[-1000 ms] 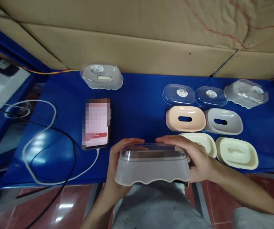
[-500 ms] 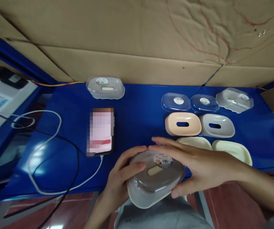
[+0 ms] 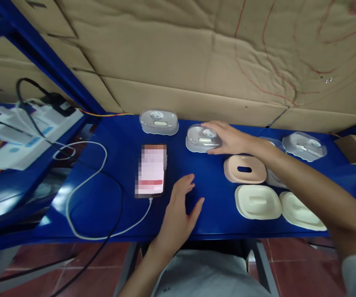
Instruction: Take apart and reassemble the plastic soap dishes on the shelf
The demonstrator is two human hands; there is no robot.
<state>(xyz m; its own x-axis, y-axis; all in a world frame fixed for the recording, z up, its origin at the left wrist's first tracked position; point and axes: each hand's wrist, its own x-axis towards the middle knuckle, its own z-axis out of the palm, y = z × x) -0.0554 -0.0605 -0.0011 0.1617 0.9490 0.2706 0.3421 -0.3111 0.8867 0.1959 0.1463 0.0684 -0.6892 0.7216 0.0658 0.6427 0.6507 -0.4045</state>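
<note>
My right hand (image 3: pixel 227 138) grips the right side of a lidded oval soap box (image 3: pixel 198 144) with a clear cover and a round sticker, at the back middle of the blue table. My left hand (image 3: pixel 182 206) is above the table near the front edge, fingers apart, holding nothing. Right of it are two cream oval trays (image 3: pixel 257 212) with a raised ridge. Behind them sit a peach oval part with a slot (image 3: pixel 231 175) and a grey one (image 3: pixel 275 180), partly hidden by my right forearm.
Similar covered boxes stand at the back left (image 3: pixel 158 130) and back right (image 3: pixel 302 154). A phone (image 3: pixel 164 189) lies left of centre, with a white cable (image 3: pixel 125 233) looping left. Power strips (image 3: pixel 35 144) are at the far left; a cardboard box (image 3: pixel 348 149) is at the right.
The covered soap box has gone from both hands near my lap to the back middle of the table, in my right hand. My left hand has let go. The view has shifted.
</note>
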